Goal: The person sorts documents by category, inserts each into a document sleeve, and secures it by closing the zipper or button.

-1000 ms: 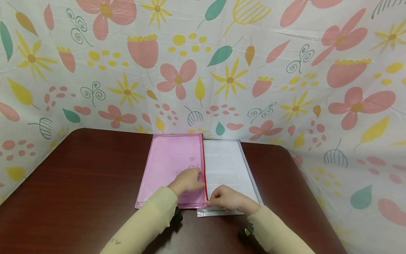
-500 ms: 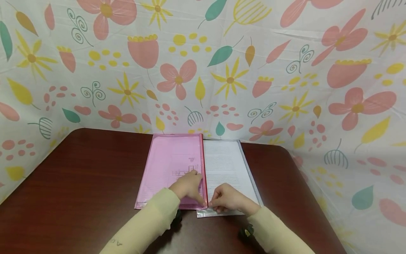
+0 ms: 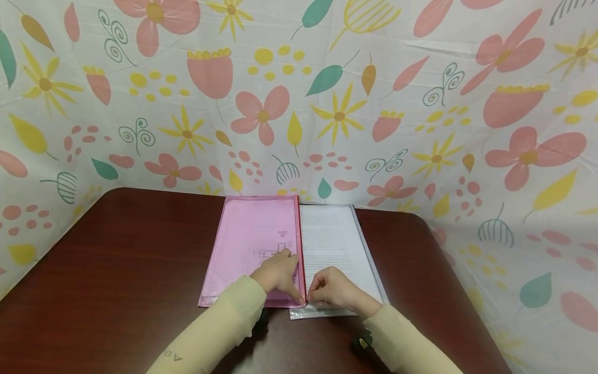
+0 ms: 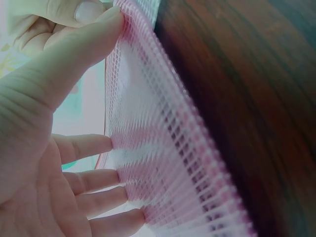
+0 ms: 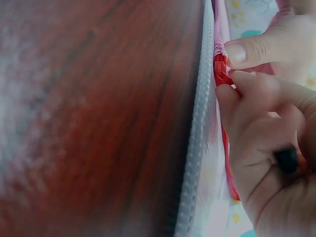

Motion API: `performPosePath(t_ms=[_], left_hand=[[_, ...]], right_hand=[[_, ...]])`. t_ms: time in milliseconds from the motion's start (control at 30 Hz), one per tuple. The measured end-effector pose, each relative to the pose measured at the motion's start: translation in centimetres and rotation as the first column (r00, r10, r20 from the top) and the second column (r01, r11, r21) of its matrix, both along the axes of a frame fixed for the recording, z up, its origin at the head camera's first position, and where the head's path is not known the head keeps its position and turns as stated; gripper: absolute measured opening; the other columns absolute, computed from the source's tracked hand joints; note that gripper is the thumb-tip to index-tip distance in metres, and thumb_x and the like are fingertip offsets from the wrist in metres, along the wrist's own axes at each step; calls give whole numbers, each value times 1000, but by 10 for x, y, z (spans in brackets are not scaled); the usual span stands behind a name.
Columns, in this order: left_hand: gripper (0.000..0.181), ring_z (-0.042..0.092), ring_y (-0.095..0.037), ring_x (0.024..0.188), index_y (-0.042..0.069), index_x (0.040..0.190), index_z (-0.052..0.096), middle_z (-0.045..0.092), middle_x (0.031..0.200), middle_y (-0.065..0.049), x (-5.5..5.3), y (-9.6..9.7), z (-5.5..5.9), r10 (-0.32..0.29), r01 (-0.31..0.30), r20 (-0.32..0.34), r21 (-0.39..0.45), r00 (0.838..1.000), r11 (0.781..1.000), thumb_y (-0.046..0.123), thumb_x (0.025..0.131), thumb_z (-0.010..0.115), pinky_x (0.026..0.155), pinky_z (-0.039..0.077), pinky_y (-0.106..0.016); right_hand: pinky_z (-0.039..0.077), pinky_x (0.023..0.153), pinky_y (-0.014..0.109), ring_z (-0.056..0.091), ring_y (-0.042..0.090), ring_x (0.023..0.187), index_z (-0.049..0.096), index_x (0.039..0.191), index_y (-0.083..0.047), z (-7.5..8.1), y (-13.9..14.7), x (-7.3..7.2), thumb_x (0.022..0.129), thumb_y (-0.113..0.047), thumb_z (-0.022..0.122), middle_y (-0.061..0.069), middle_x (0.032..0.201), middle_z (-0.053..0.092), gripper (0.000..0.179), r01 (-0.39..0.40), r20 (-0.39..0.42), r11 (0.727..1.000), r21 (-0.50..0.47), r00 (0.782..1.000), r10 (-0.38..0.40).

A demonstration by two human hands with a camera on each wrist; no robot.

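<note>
A pink mesh zipper pouch [image 3: 247, 223] with papers inside lies on the table, its red zipper [image 3: 301, 244] running along the right edge. Fingers spread, my left hand [image 3: 278, 272] rests on the pouch's lower right, the thumb pressing at the near corner beside the zipper's end. In the right wrist view, my right hand [image 5: 266, 118] pinches the red zipper pull [image 5: 222, 71] between thumb and index finger, close to the left thumb. Partly under the pink pouch is a grey-edged clear pouch [image 3: 327, 234] holding a printed white sheet; my right hand hovers over its lower part.
The dark brown wooden table [image 3: 117, 259] extends on both sides of the pouches. A flower-patterned cloth [image 3: 299, 104] hangs behind and around its far edge. Dark wrist cameras [image 3: 362, 338] sit under the sleeves.
My left hand has shifted slightly toward the near right corner, its thumb coming down beside the zipper's end. My right hand stays at that corner, moved only a little.
</note>
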State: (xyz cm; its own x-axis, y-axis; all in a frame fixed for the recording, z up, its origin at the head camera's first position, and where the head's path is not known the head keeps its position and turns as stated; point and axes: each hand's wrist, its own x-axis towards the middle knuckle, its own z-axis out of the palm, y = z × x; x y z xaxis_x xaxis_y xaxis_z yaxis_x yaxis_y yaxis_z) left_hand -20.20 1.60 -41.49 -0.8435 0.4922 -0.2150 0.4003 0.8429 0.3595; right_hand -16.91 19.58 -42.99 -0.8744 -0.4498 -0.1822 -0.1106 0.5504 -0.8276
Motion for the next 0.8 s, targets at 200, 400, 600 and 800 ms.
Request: performPosePath(t_ms=[200, 400, 600, 800], left_hand=[[102, 53, -26, 111, 5, 128, 52, 52, 121, -13, 2, 0, 2, 2, -2, 0, -9, 1000, 1000, 54, 46, 89, 94, 47, -38], [100, 53, -25, 109, 6, 126, 53, 52, 121, -12, 1, 0, -1, 6, -6, -2, -7, 1000, 1000, 54, 46, 89, 93, 48, -38], [101, 53, -25, 110, 5, 126, 53, 52, 121, -12, 0, 0, -2, -2, 2, -9, -17, 1000, 1000, 56, 46, 88, 94, 47, -39], [99, 53, -26, 111, 5, 126, 52, 52, 122, -12, -1, 0, -3, 1, -1, -7, -22, 1000, 1000, 55, 47, 88, 95, 46, -39]], right_hand=[[33, 44, 17, 43, 3, 50, 69, 68, -1, -2, -1, -1, 73, -3, 73, -2, 58, 59, 7, 1, -77, 999, 36, 997, 2], [33, 43, 16, 41, 2, 46, 70, 74, 1, 2, 2, -3, 77, -3, 70, -5, 57, 57, 5, -45, -1, 999, 26, 999, 45], [32, 45, 17, 38, 2, 49, 73, 78, -3, 7, 8, -6, 85, -6, 64, -7, 59, 53, 12, -165, -4, 976, 139, 986, 167], [36, 49, 17, 44, 2, 54, 72, 75, -4, 10, 6, -3, 83, -9, 66, -6, 60, 55, 11, -205, -7, 963, 175, 978, 209]])
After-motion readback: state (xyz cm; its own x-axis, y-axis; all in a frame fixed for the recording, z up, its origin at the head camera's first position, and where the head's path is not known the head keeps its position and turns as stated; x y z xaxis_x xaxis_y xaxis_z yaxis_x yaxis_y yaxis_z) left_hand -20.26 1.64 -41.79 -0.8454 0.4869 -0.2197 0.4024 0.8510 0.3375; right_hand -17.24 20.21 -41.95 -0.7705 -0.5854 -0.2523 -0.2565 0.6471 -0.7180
